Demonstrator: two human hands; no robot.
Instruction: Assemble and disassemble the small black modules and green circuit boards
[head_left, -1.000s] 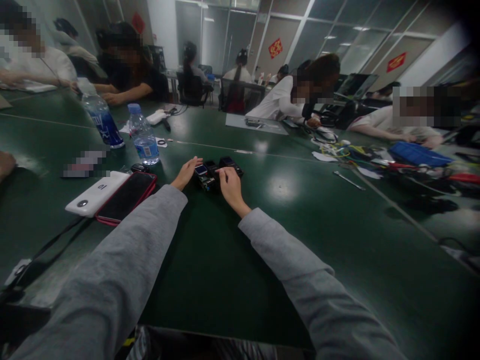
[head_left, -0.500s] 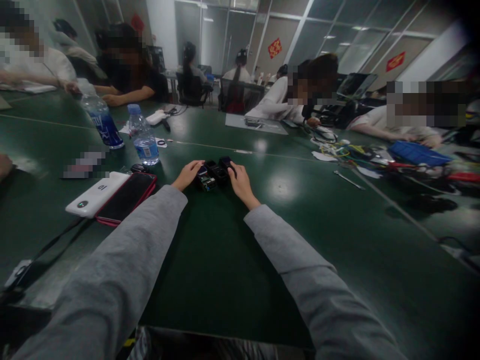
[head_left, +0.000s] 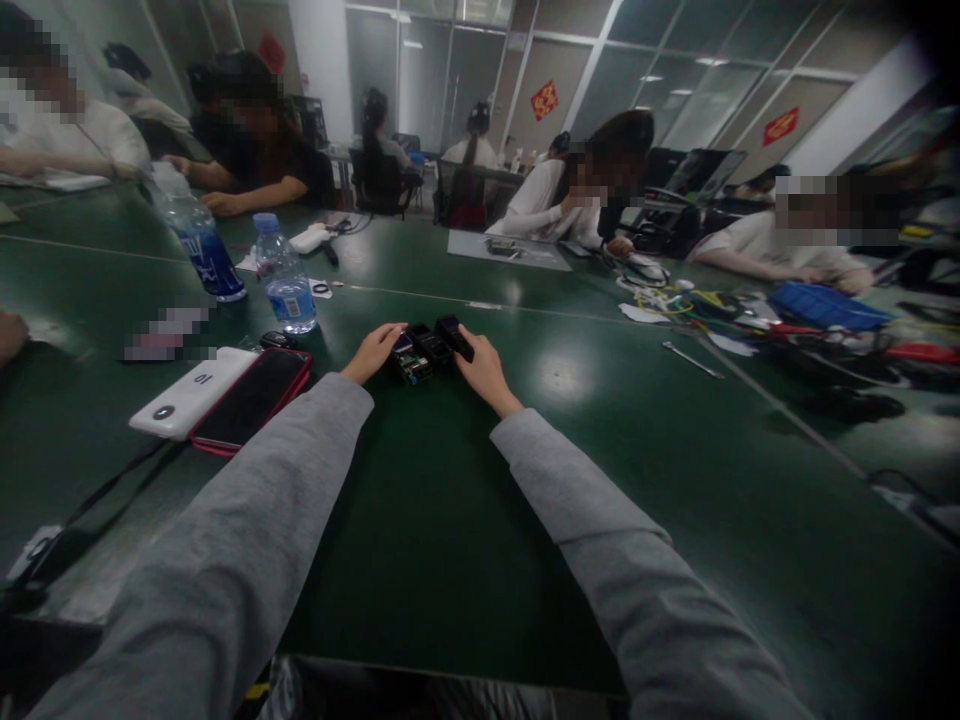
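Both arms reach out over the green table. My left hand point(head_left: 377, 350) is closed on the left side of a small green circuit board point(head_left: 412, 364) with metal connectors. Close against the board, to its right, lies an open black plastic case part point(head_left: 430, 345). My right hand point(head_left: 482, 366) grips a black, box-like plastic piece point(head_left: 454, 336) just right of that case part, its thumb on top. The undersides of these pieces and most of the gripping fingers are hidden.
Left of my hands are a water bottle point(head_left: 287, 285), a blue-labelled bottle point(head_left: 201, 245), a white power bank point(head_left: 187, 398) and a red-cased phone point(head_left: 253, 397). To the right lie a wrench point(head_left: 694, 360), tangled cables and a blue tray point(head_left: 829, 306). Several people sit around the table point(head_left: 450, 560).
The black piece in my right hand has tilted slightly, showing more of its face. My left hand stays at the board. The view has shifted a little.
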